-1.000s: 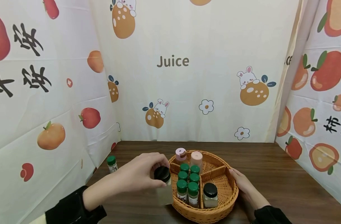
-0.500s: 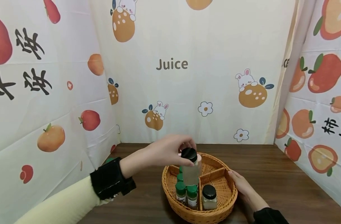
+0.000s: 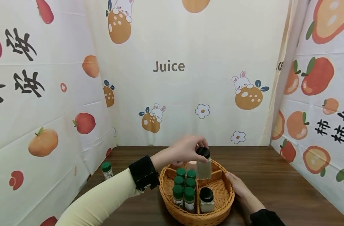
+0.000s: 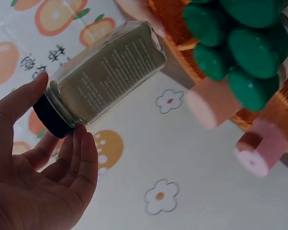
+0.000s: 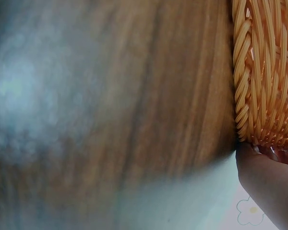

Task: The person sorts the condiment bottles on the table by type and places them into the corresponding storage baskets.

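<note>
My left hand [image 3: 190, 149] grips a square clear spice jar [image 3: 204, 169] by its black lid, fingers and thumb round the cap. The jar hangs over the back of the divided wicker basket [image 3: 200, 218]; in the left wrist view small print shows on its greyish side [image 4: 108, 72]. My right hand [image 3: 242, 190] holds the basket's right rim, with part of the hand hidden behind the wall in the right wrist view. A second black-lidded jar [image 3: 207, 201] stands in the basket's front right compartment. Several green-capped bottles [image 3: 189, 197] fill the left compartment.
Behind the green caps stand a pale pink-capped bottle [image 4: 213, 103] and a mauve-pink one [image 4: 261, 148], partly hidden in the head view. One green-capped bottle [image 3: 107, 171] stands apart on the dark wooden table [image 3: 245, 160] at left. Printed cloth walls [image 3: 172, 103] enclose the table.
My left hand has carried the spice jar from left of the basket, over the green caps, to the rear right part. The right hand stays on the rim.
</note>
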### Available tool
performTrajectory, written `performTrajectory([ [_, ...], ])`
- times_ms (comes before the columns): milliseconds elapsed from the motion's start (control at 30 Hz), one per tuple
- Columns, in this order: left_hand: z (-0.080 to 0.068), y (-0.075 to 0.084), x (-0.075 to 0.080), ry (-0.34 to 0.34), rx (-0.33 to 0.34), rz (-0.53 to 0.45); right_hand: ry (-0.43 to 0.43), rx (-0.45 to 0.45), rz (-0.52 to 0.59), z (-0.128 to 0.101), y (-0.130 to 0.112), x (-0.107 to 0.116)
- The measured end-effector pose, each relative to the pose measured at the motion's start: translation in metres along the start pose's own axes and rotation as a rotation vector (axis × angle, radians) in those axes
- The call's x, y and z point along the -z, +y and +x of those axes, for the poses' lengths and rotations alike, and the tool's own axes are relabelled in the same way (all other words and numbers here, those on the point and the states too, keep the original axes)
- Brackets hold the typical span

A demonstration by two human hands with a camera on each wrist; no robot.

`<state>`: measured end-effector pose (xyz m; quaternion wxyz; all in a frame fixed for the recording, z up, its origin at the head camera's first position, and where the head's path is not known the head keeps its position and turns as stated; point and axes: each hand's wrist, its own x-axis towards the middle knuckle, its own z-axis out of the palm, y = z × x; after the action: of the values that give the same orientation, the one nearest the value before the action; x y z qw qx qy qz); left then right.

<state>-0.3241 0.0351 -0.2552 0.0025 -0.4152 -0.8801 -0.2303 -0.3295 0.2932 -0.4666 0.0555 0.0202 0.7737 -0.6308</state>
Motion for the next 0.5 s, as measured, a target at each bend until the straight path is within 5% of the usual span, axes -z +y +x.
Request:
performTrajectory([
  [500, 0.017, -0.02, -0.053, -0.057, 0.065, 0.16, 0.017, -0.007, 0.028, -0.002, -0.001, -0.003],
])
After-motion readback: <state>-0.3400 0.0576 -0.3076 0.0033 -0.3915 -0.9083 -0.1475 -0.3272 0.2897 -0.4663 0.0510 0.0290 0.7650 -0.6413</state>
